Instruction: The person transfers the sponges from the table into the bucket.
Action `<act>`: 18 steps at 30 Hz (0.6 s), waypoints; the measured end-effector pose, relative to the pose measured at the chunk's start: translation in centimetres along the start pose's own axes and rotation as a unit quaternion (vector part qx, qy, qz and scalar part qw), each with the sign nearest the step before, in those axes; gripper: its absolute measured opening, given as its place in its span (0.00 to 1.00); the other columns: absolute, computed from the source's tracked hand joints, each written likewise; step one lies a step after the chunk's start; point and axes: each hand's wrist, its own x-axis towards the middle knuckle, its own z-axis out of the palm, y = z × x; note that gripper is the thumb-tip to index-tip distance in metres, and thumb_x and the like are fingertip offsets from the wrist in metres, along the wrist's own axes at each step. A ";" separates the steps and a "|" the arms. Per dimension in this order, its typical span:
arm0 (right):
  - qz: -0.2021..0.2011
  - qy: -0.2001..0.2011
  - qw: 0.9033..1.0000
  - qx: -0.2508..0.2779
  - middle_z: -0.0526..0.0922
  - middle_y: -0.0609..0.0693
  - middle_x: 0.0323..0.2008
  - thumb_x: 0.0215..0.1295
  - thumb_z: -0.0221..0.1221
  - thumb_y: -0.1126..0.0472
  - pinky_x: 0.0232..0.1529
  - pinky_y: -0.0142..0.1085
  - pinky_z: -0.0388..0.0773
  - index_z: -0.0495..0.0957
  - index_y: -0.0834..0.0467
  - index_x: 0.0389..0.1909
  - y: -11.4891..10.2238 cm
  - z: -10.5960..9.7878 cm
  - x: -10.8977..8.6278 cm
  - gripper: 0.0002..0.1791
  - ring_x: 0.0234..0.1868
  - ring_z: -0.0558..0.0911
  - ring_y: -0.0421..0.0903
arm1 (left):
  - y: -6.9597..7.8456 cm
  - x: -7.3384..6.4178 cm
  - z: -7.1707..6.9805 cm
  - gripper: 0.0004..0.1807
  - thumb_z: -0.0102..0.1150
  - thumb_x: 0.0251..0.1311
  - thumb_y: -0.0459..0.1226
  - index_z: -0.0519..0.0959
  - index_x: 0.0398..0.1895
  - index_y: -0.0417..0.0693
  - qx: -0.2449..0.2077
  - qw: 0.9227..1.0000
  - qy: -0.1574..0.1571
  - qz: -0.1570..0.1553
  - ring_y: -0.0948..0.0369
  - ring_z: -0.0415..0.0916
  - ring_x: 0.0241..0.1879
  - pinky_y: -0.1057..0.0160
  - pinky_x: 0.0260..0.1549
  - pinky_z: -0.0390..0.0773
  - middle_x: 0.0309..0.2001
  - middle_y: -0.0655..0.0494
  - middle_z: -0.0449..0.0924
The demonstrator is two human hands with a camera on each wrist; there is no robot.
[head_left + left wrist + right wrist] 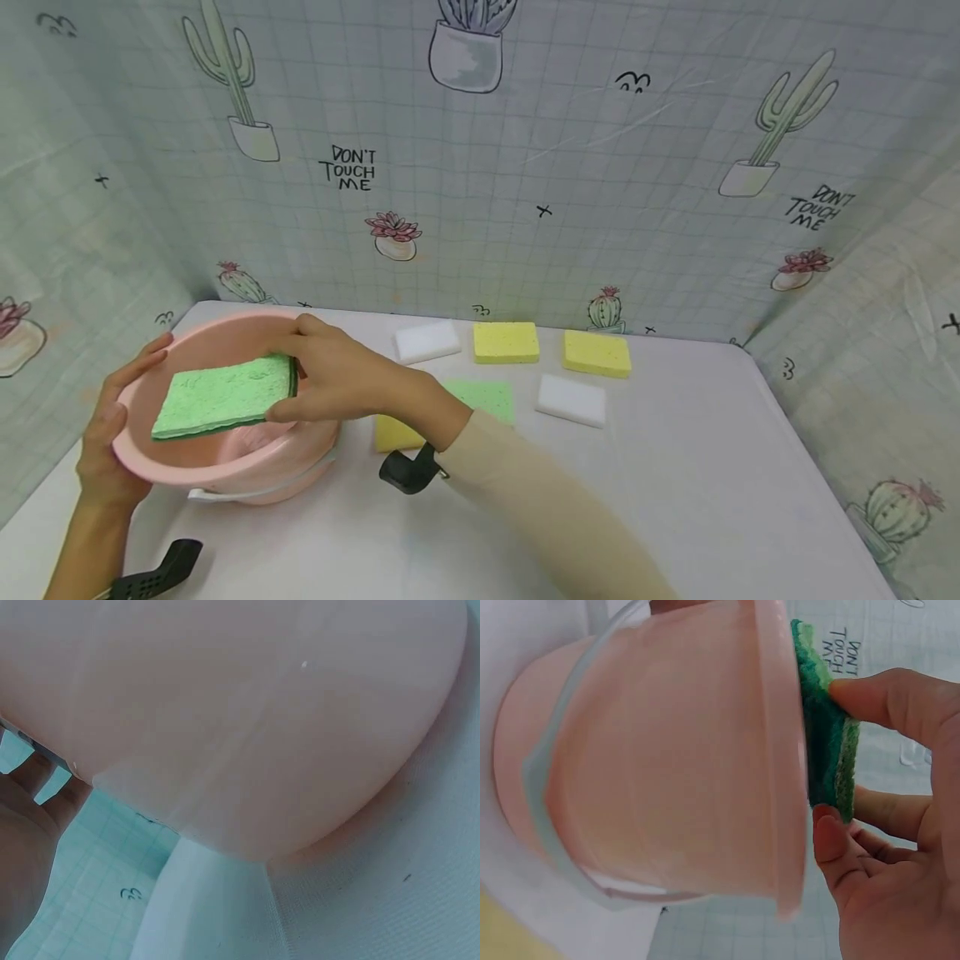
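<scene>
A pink bucket (303,467) stands at the left of the white table, its opening leaning toward the left. My left hand (105,454) grips the left side of its rim; the left wrist view has those fingers (64,799) at the bucket's edge. Over the opening, my right hand (337,371) holds a green sponge (225,394) by its right end. In the right wrist view, thumb and fingers pinch this sponge (829,742), with its dark green scouring side facing the bucket rim (780,750).
Right of the bucket lie white sponges (427,342), yellow sponges (506,343) and a light green sponge (483,397). My right forearm partly covers a nearer yellow sponge (396,434). The bucket's pale handle (255,493) hangs at its front. Printed cloth (480,183) walls the table's back and sides.
</scene>
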 end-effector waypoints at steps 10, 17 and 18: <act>0.010 -0.033 0.997 -0.075 0.75 0.38 0.47 0.54 0.65 0.48 0.51 0.18 0.58 0.75 0.52 0.54 -0.7 1.7 2.5 0.26 0.53 0.64 0.32 | -0.2 0.1 0.2 0.31 0.30 0.59 0.33 0.59 0.67 0.31 0.019 1.000 0.007 -0.011 0.52 0.42 0.71 0.64 0.65 0.52 0.73 0.43 0.46; 0.022 -0.050 0.993 -0.105 0.74 0.36 0.41 0.53 0.65 0.46 0.50 0.18 0.57 0.77 0.50 0.47 -1.2 1.9 3.4 0.22 0.50 0.63 0.32 | 0.1 -0.1 -0.3 0.30 0.31 0.61 0.34 0.59 0.67 0.32 0.009 1.000 0.012 -0.017 0.53 0.44 0.71 0.64 0.64 0.53 0.73 0.43 0.46; 0.023 -0.054 0.993 -0.103 0.73 0.37 0.42 0.53 0.65 0.46 0.49 0.18 0.58 0.77 0.50 0.48 -1.2 1.9 3.4 0.22 0.49 0.63 0.32 | 0.1 -0.2 -0.3 0.30 0.32 0.61 0.34 0.59 0.67 0.33 0.009 1.000 0.015 -0.020 0.53 0.44 0.71 0.64 0.64 0.54 0.73 0.43 0.46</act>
